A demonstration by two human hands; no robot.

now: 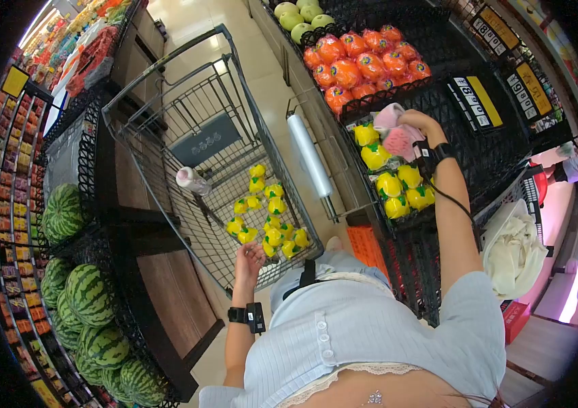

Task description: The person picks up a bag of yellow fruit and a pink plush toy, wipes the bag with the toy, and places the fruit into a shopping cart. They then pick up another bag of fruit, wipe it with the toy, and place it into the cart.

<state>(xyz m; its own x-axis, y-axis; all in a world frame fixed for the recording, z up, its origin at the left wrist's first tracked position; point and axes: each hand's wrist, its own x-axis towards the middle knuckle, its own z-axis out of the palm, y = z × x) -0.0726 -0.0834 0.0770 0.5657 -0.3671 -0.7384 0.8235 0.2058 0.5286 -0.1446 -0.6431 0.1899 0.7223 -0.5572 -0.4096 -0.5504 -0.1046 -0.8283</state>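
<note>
At the far left stood a shelf of small colourful packets [20, 204]; beside it, watermelons [90, 295] lay on a black stand, with brown wooden panels [177, 292] at its side. Next, on the pale, shiny floor [194, 17] of the shop aisle, was the metal cart [259, 126]; a pink-and-white bottle [192, 181] and several yellow fruits [273, 236] with green marks lay inside it. The left hand [251, 257] was close to these fruits, at the near part of the cart; its fingers were loosely bent and a little apart, and I could see nothing held in them. To the right of the cart, a roll of film [309, 158] was fixed by the display; on the black textured display surface [489, 160] were green round fruits [300, 30], wrapped orange fruits [370, 66] and packed yellow fruits [389, 185]. The right hand [421, 124] had its fingers closed around a soft pink item [399, 141], over the packed fruits; price signs [474, 102] stood beyond, and a whitish cloth bag [516, 248] was at the far right.
</note>
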